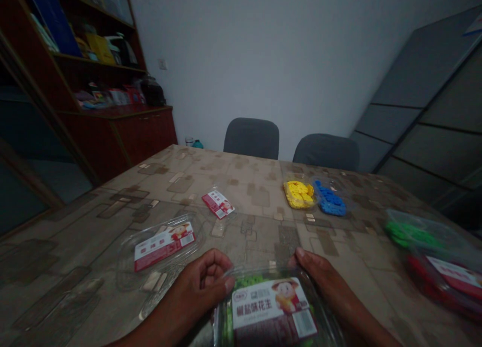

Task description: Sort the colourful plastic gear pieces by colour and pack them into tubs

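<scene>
A clear plastic box [274,312] with a red and white label stands at the table's near edge, and light green pieces show through it. My left hand [207,281] has its thumb on the box's far left corner, its fingers curled around the rim. At the far right corner, my right hand [320,274] grips the edge, its thumb stretched along the rim and the other fingers mostly hidden. Left of the box lie a clear lid [163,244] with a similar label and a smaller labelled lid [218,202].
Open boxes of yellow pieces [299,194] and blue pieces [330,199] stand at the back right. Nearer on the right are a box of green pieces [414,231] and a labelled box of red pieces [444,279]. Two grey chairs [251,137] stand behind the patterned table [259,226].
</scene>
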Motion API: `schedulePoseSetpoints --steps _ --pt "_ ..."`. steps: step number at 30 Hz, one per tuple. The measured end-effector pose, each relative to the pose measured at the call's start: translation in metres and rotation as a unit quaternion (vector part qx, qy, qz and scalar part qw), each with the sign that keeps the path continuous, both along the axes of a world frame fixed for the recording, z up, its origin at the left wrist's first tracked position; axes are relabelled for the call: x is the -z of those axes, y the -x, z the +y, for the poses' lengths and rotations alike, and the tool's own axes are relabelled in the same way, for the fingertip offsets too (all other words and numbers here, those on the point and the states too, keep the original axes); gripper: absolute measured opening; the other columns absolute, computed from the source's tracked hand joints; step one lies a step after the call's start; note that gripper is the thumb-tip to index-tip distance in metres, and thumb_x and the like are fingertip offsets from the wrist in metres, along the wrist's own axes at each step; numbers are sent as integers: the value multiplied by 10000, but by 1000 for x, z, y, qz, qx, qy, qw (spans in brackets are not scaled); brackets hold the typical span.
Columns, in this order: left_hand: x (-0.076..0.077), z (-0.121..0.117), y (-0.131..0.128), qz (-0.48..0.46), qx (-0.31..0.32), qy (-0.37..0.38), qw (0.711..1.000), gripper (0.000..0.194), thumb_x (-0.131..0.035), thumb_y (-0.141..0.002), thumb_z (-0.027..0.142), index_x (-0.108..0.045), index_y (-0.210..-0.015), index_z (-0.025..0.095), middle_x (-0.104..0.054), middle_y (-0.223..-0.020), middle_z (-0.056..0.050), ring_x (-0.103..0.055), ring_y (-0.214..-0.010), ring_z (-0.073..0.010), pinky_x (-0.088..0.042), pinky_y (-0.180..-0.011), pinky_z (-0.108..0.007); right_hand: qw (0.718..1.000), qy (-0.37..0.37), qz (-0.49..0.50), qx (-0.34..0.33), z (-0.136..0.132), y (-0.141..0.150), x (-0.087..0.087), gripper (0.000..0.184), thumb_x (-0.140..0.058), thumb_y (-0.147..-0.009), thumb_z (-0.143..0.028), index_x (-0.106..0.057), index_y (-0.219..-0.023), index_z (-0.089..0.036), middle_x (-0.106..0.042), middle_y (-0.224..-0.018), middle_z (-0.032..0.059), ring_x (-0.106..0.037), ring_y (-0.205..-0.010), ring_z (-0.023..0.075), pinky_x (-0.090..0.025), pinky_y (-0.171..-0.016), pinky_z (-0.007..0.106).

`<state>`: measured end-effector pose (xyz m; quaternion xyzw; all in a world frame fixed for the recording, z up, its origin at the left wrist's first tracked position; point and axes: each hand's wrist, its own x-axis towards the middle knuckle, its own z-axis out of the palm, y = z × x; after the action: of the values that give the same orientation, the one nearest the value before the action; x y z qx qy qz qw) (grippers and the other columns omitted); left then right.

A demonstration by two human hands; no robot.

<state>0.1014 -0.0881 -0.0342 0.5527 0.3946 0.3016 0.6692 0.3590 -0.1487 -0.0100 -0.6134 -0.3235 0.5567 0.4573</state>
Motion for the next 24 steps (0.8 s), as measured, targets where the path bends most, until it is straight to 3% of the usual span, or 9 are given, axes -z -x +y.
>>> schedulePoseSetpoints --steps 4,14,24 --pt "7 -1 1 -18 19 2 1000 545 -806 -684 630 -559 -849 173 -507 -651 56 -467 -564 -100 -344 -522 -199 1000 -11 0 3 1 -1 -1 528 -699 -735 -699 -592 -689 -184 -571 -551 -37 -516 -498 120 -384 -495 218" --pt "7 -4 -1 -55 23 27 998 533 -821 -698 605 -562 -859 168 -587 -706 23 -528 -600 -102 -379 -533 -196 1000 -13 21 -12 1 -1 1 531 -691 -748 -695 -601 -701 -174 -571 -558 -33 -504 -495 114 -372 -501 221" --pt "6 -7 -2 -88 47 56 993 514 -861 -681 542 -549 -872 181 -610 -725 20 -564 -595 -109 -401 -538 -203 997 -28 -54 -38 1 -8 -5 570 -629 -766 -741 -617 -705 -175 -556 -556 -37 -477 -497 124 -344 -509 234"
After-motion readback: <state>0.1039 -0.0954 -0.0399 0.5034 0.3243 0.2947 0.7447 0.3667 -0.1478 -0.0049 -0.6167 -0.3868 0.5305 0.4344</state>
